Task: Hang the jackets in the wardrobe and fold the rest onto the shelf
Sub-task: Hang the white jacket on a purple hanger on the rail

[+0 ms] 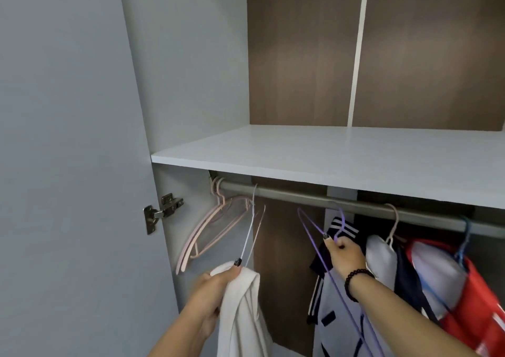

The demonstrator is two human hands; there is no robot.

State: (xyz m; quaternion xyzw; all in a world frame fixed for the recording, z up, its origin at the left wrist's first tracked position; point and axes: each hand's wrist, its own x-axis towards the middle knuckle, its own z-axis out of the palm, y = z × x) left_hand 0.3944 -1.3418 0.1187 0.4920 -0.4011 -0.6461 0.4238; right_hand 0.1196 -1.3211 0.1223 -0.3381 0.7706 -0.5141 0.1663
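Left hand point(218, 282) grips white jacket point(243, 315) and thin hanger; right hand point(343, 252) pinches purple hanger point(314, 236). Seat hook squarely over rail point(300, 196), keep garment clear.

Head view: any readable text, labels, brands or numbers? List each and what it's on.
None readable.
Red garment: white marks at its lower right edge, cut off and blurred; cannot tell if they are letters.
Dark jacket: white stripes and dark patches only, no lettering.
White garment in the left hand: plain.
Door hinge, shelf, rail, hangers: no markings visible.
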